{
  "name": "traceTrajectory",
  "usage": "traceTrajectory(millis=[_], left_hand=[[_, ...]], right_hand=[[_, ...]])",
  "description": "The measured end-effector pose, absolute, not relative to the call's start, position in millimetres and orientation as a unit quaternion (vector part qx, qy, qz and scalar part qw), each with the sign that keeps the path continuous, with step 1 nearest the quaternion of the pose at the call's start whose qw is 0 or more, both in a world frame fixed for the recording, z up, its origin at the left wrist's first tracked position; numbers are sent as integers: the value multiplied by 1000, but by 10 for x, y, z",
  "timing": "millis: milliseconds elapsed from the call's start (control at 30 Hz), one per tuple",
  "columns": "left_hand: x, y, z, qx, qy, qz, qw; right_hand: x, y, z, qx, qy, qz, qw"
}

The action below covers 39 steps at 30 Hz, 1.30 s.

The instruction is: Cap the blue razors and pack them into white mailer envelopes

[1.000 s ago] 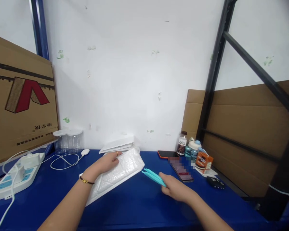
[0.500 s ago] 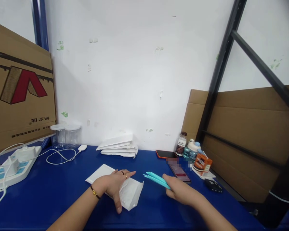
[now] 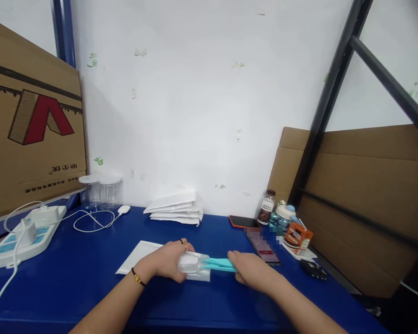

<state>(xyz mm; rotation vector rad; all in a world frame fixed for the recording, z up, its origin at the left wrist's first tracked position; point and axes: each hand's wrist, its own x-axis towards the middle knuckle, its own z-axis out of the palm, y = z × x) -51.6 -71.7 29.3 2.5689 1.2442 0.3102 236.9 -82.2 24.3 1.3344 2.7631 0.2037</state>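
A white padded envelope (image 3: pixel 135 254) lies on the blue table, its open end towards the right. My left hand (image 3: pixel 170 260) is closed around that end, thumb at the near edge and fingers at the far edge, so the mouth bulges open and shows a shiny bubble-like lining. In my right hand (image 3: pixel 252 271) is a bundle of slim turquoise sticks (image 3: pixel 218 264), their exact kind unclear. Their left tips reach the envelope's mouth; the other ends are hidden in my palm.
Behind the envelope stands a stack of white padded envelopes (image 3: pixel 176 208). Two phones, including one lit phone (image 3: pixel 263 246), a brown-capped bottle (image 3: pixel 266 207) and an orange carton (image 3: pixel 297 237) are at right. A power strip (image 3: pixel 28 236) and clear jars (image 3: pixel 109 192) stand left.
My left hand has closed on the envelope, whose mouth is now spread open. The turquoise sticks have turned level, their tips now at that mouth.
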Motion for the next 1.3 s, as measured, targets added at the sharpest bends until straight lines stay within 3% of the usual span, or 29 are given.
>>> traceTrajectory(millis=[367,533,633,800,967,1033,1133,1300], left_hand=[[-435,-702,188,878,441,85,165],[-425,-705,132,878,437,84,175],[-416,-715,104,877,443,90,162],[-404,-765,106,873,452,98,152],[-375,-775,70,869,457,119,145],[-363,-767,45,868,459,122,145],[-354,-760,22,865,464,123,147],[-391,-771,28,859,473,118,156]], right_hand=[[1816,-827,67,426,895,136,10],[1517,-779,-1,400,910,110,-18],[1521,-717,71,378,924,13,-62],[1890,-671,150,365,871,-258,-204],[2032,-760,-136,510,540,-432,-511],[1917,-784,-255,519,410,-459,-593],[1632,-782,-335,476,362,-509,-619],[1329,-732,-316,372,399,-614,-570]])
